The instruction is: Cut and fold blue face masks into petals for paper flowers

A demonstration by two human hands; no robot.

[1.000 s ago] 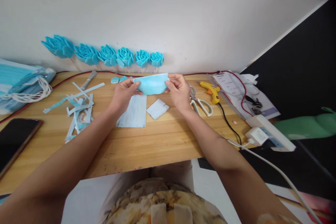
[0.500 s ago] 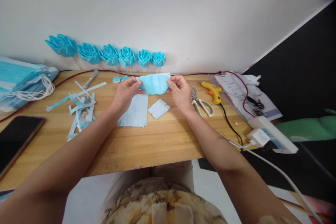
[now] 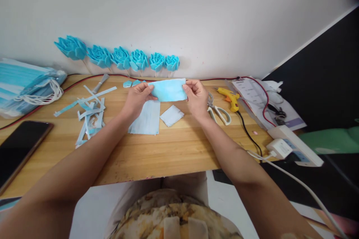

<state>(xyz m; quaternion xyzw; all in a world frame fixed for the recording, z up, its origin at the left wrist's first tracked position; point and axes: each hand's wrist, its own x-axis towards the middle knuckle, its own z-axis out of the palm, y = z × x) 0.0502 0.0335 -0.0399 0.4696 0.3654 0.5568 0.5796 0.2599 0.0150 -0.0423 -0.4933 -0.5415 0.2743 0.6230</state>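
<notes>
A light-blue rectangle of face-mask fabric (image 3: 168, 90) is held up above the table, stretched between my two hands. My left hand (image 3: 138, 98) pinches its left end between thumb and fingers. At the right end, my right hand (image 3: 197, 97) grips it the same way. Below lie a larger pale mask sheet (image 3: 144, 119), partly covered by my left hand and the fabric, and a small whitish folded piece (image 3: 172, 115). Small blue cut petals (image 3: 128, 84) rest just behind my left hand. Beside my right wrist are scissors (image 3: 220, 115) with pale handles.
Several blue fabric flowers (image 3: 121, 58) on sticks lean along the wall. Cut strips (image 3: 91, 114), bagged masks (image 3: 26, 87) and a phone (image 3: 24, 153) are on the left. To the right are a yellow glue gun (image 3: 230, 99), papers (image 3: 249, 91) and a power strip (image 3: 295, 145).
The fabric, curved along its lower edge before, is now pulled flatter and straighter between my hands. The whole view has shifted slightly.
</notes>
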